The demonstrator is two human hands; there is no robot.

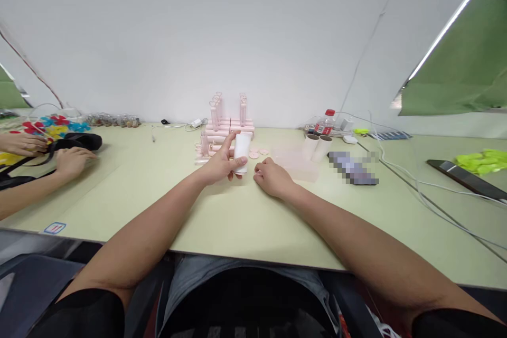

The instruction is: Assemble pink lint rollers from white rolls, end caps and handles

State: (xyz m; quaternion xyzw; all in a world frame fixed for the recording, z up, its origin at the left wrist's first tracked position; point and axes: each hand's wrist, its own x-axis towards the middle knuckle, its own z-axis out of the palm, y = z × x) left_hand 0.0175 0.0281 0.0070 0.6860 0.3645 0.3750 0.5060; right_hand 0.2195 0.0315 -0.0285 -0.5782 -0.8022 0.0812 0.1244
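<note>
My left hand [224, 163] grips a white cylinder [242, 152], thumb across its near side, and holds it roughly upright above the table. My right hand [273, 178] rests on the tabletop just right of it, fingers curled in; whether anything is inside them is hidden. Behind my hands lie small pink discs [254, 155]. Pink block-like pieces [217, 133] with clear pink tubes [243, 111] standing on them are by the wall. A translucent pink box [295, 165] sits beyond my right hand, with two white cardboard tubes [322, 146] upright at its right end.
A cola bottle [325, 122] stands at the wall. A blurred-out phone-like object [353, 168] lies to the right, and white cables [420, 185] cross the table. Further right are a black device [467, 179] and yellow-green pieces [481, 161]. At left, another person's hands [73, 162] handle black straps.
</note>
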